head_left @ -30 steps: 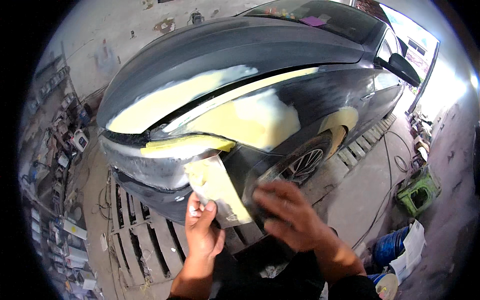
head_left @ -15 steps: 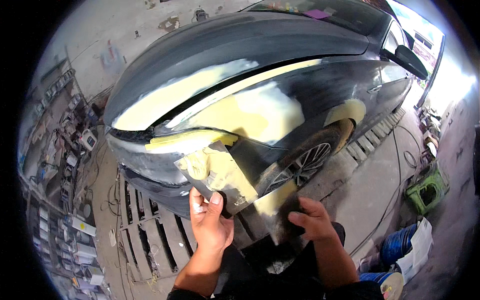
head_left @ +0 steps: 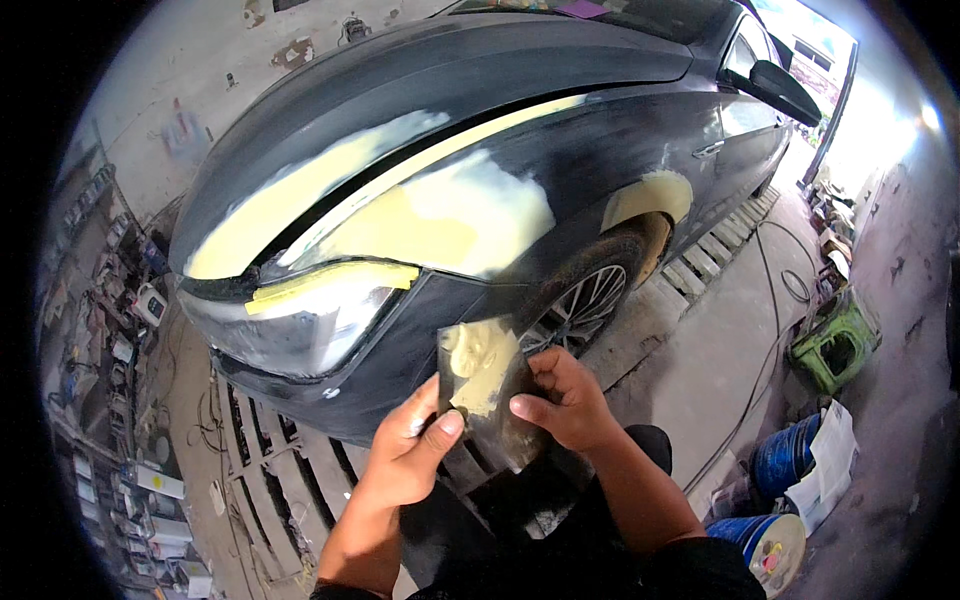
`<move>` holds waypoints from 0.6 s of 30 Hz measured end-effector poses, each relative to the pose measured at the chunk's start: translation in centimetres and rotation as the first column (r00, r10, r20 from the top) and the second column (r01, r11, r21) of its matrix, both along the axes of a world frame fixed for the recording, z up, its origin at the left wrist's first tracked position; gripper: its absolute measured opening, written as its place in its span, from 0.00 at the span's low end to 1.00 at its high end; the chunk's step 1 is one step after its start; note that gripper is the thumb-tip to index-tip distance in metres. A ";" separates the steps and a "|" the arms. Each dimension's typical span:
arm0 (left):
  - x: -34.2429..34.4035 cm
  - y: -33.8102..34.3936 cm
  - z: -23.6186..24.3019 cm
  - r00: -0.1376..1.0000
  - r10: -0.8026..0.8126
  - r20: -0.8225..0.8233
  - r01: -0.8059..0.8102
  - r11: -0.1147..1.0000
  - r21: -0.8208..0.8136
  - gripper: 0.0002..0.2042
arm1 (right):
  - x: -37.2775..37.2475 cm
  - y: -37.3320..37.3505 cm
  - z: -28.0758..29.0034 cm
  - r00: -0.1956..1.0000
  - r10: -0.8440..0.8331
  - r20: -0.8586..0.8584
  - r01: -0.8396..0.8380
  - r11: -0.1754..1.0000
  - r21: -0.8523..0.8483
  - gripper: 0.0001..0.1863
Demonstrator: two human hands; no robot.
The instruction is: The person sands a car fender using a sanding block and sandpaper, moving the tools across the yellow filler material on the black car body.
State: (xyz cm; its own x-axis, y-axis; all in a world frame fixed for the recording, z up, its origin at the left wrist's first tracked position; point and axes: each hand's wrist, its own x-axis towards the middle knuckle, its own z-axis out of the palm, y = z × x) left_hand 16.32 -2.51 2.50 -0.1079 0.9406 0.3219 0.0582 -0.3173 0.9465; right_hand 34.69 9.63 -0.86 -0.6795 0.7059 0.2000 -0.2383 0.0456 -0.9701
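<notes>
My left hand (head_left: 415,445) is closed on a thin scraper plate (head_left: 472,370) smeared with pale yellow putty, a lump near its top. My right hand (head_left: 560,405) grips a darker, stained spreader plate (head_left: 512,440), which overlaps the first one; whether the two touch I cannot tell. Both are held low in front of the dark car's front fender (head_left: 600,140), which carries broad pale yellow and white filler patches (head_left: 460,220). Yellow tape (head_left: 330,280) lies along the upper edge of the headlight (head_left: 310,325). The front wheel (head_left: 580,305) shows behind my hands.
A slatted platform (head_left: 280,480) lies under the car. Cluttered shelves (head_left: 160,530) line the left. On the right are a hose (head_left: 770,300), a green jerrycan (head_left: 830,340), blue drums (head_left: 780,450) with paper (head_left: 820,480), and a bright doorway (head_left: 800,40) behind.
The two plates were apart half a second ago; now they overlap, the right hand having moved left and up. The view has shifted, so the car sits farther left and higher.
</notes>
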 end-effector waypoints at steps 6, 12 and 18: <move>-0.1 -0.3 -0.1 0.867 0.167 -0.469 -0.112 0.983 0.143 0.18 | 0.3 1.0 0.8 1.000 0.002 0.021 -0.005 0.990 0.138 0.21; -1.2 -0.6 -1.7 0.811 0.178 -0.557 -0.119 0.983 0.140 0.17 | 1.7 1.6 4.8 0.991 -0.126 -0.035 0.131 0.931 0.341 0.17; -3.0 -0.7 -3.3 0.955 -0.065 0.288 0.087 0.994 -0.062 0.16 | 1.6 1.9 7.7 0.972 0.223 0.078 -0.197 0.579 0.791 0.21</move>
